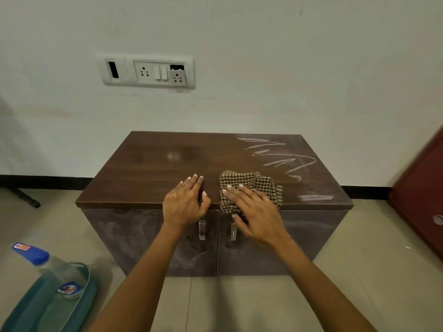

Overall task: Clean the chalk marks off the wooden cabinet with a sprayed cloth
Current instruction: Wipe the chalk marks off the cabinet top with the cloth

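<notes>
A low dark wooden cabinet [148, 168] stands against the wall. White chalk marks [280, 155] zigzag over the right part of its top, and a short streak [315, 197] lies near the front right edge. A brown checked cloth [254, 183] is spread near the front edge. My right hand [254, 209] presses flat on the cloth, fingers straight, covering its near part. My left hand [185, 203] rests flat on the bare top just left of the cloth.
A spray bottle of blue liquid with a blue cap [50, 288] sits on the floor at the lower left. A dark red cabinet [422, 192] stands at the right. Two metal door handles [202, 230] face me. A socket panel [147, 71] is on the wall.
</notes>
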